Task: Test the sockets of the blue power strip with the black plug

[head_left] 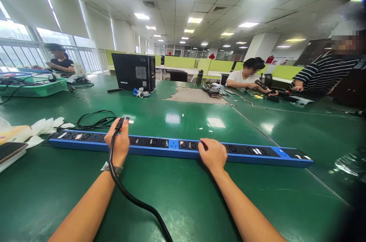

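Note:
A long blue power strip (154, 153) with black socket panels lies across the green table in front of me. My left hand (118, 141) is closed around the black plug (122, 123) of a thick power cord (128, 194), held just above the strip's left half. The cord runs down past my wrist to the bottom of the view. My right hand (213, 154) rests over the strip right of its middle, fingers curled across the far edge. Its fingertips are partly hidden.
A black computer case (134, 72) stands at the back, with gloves (141, 92) beside it. Behind the strip lies a coiled black cable (97, 120). Tissues (47, 124) and a phone (11, 151) are at left, near a green basket (48, 88). Several people work around the table.

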The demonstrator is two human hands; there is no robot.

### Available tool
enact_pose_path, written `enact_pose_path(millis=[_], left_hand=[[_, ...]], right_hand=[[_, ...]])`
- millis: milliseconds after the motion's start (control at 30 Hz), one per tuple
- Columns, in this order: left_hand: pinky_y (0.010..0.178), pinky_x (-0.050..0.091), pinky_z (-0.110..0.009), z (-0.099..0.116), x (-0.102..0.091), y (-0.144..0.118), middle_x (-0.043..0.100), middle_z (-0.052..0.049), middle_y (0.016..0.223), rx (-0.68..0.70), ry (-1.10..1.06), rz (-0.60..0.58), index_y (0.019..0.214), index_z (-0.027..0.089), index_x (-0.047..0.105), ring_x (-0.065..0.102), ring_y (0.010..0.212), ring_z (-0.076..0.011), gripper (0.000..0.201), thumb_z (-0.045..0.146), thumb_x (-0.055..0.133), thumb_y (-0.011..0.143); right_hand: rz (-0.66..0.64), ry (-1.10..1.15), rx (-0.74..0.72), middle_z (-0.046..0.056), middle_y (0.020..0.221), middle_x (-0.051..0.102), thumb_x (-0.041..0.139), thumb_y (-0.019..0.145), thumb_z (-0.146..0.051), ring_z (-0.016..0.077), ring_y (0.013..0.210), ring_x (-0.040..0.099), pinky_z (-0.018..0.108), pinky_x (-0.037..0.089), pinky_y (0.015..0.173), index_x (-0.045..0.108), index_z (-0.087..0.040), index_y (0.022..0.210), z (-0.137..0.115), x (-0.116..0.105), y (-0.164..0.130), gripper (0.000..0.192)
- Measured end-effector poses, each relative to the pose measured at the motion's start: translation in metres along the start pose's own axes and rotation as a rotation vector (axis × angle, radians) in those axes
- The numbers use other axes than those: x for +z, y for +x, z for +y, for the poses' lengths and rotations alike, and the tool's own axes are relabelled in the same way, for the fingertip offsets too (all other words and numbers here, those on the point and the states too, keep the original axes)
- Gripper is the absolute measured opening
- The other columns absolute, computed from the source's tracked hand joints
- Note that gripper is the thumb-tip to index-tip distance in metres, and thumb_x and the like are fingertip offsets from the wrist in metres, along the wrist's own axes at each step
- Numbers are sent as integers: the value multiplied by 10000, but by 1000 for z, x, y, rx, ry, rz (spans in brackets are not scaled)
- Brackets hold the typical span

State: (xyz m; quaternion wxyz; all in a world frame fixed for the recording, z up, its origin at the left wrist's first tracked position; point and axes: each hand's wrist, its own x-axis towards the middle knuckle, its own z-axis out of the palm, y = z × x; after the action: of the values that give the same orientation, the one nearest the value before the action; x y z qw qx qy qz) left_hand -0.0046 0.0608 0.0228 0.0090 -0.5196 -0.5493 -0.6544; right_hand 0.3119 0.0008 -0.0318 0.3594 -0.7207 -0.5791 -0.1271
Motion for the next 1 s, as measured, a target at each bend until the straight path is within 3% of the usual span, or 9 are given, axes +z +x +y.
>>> enact_pose_path(millis=[100,167,400,767,1000], left_hand=[[794,505,-281,-28,-19,4,736,-37,894,54,97,-177,979,194,692,672,846,-201,351,491,531,883],[771,505,-274,-38,-22,-1,740,-35,901,82,103,-267,946,203,699,676,836,-198,332,490,553,867],[764,500,-311,-34,-7,-16,742,-60,877,252,195,-526,943,213,713,666,788,-212,364,519,548,836],[836,506,-335,-37,-1,-17,739,-61,975,388,176,-642,1001,233,693,671,882,-227,313,465,580,824],[787,494,-347,-33,2,-23,702,-54,902,378,297,-612,967,216,634,650,821,-233,284,450,594,812]], right_hand=[[9,1,5,45,1012,750,497,842,-333,226,1003,628,381,380,923,748,-214,955,1,0,0,300],[4,-1,3,44,1013,749,498,841,-338,226,1003,628,384,383,924,748,-215,956,0,0,0,302],[-16,6,13,38,1020,748,506,841,-340,230,1013,628,387,386,933,747,-219,964,0,-1,1,296],[-18,22,28,38,1033,747,523,852,-322,218,1026,627,379,378,943,745,-229,961,-2,-4,1,265],[-53,19,33,31,1049,744,526,863,-318,224,1045,621,384,373,948,740,-228,976,-3,-7,2,258]])
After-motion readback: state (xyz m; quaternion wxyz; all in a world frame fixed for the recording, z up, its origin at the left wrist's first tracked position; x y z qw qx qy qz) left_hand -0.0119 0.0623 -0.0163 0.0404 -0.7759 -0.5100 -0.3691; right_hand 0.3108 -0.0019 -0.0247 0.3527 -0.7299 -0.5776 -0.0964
